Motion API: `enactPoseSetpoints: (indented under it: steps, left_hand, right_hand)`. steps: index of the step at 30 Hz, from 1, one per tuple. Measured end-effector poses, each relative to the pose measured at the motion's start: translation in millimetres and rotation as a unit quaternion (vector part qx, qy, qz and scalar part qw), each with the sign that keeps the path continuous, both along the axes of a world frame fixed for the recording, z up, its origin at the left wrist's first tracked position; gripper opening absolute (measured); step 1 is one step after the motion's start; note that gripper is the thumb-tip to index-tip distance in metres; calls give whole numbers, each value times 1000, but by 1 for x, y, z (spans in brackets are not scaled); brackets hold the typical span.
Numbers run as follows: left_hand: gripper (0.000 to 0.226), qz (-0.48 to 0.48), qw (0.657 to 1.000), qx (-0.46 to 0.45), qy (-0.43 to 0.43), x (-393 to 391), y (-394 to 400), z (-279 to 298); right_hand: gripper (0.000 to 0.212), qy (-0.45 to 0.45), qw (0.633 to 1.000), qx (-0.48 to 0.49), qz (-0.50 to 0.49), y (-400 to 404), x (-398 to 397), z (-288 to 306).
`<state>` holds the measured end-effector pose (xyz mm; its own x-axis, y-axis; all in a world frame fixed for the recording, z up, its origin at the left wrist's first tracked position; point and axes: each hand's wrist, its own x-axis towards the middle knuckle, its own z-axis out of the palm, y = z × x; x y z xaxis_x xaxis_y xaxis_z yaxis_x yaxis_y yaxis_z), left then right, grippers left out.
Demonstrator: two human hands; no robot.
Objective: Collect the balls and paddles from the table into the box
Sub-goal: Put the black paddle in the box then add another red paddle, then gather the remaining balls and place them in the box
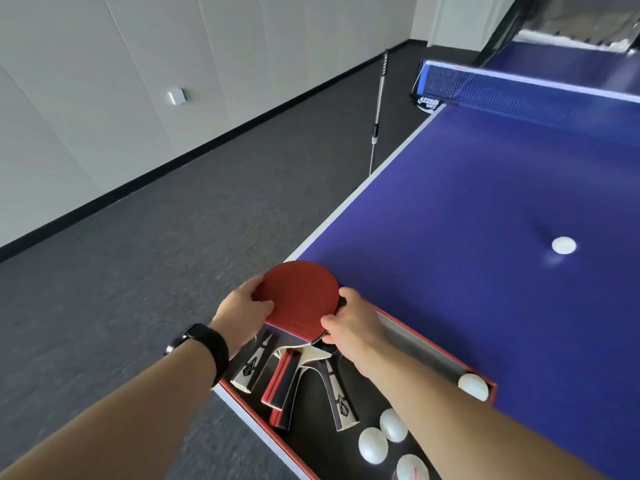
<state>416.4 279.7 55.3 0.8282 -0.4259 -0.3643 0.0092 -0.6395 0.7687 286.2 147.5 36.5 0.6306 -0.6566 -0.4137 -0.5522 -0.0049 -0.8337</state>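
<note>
Red rubber faces upward on the paddle [299, 297] held by both hands above the far end of the box [486, 379]. Left hand [244, 311]: thumb on the red face, fingers under the blade's left edge, grip closed on the paddle; a black watch [204, 346] sits on that wrist. Right hand [353, 323]: closed on the blade's right edge near the neck, thumb pressing on top. Box: red-walled, black inside, lying at the near left corner of the blue desk [485, 202]. Inside it, below the held paddle, several paddle handles [284, 386] fan toward the camera; how many paddles lie there cannot be told, since their blades are hidden. White balls in the box: one [472, 386] against the right wall just past the right forearm, and three [393, 424] [372, 445] [412, 467] grouped at the near end. One more white ball [563, 245] rests on the open desk, well apart from the box, to its far right. Net [519, 90]: stretched across the desk at the top right. A metal pole [379, 102] stands on the grey carpet [138, 254] beside the desk's left edge
</note>
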Motion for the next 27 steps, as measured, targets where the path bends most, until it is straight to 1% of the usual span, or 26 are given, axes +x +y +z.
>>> enactPoseSetpoints:
  steps: [2, 3, 6, 9, 12, 14, 16, 19, 23, 27]
  left_hand:
    - [63, -27, 1000, 3, -3, -1, -6, -5]
    - [64, -37, 999, 2, -9, -1, -10, -8]
    - [63, -72, 997, 16, -37, -1, -22, -13]
    - [61, -97, 993, 44, -51, 2, -30, -17]
    - [61, -108, 988, 91, -67, 2, -31, -16]
    - [59, -137, 973, 144, -118, -2, -33, -9]
    - [59, -152, 959, 164, -174, -12, -43, 1]
    - [59, -150, 956, 136, -212, -37, -76, 20]
    - [64, -199, 950, 91, -223, -90, -147, 39]
    - [70, -237, 942, 45, -235, -161, -231, 57]
  right_hand:
    - [52, 45, 996, -75, 0, 0, -1, 1]
    - [50, 60, 994, -90, -5, -2, -2, 1]
    - [42, 84, 991, -103, -14, -6, -7, 3]
    - [33, 101, 987, -126, 7, -8, -12, 0]
    - [40, 96, 986, -134, 38, -8, -20, -3]
    - [45, 79, 990, -106, 44, -17, -34, -2]
    - [48, 82, 990, -111, 38, -37, -58, 4]
    - [56, 94, 985, -145, 7, -79, -106, 19]
    - [63, 95, 975, -197, -43, -148, -182, 37]
    - [63, 94, 958, -247, -110, -217, -265, 55]
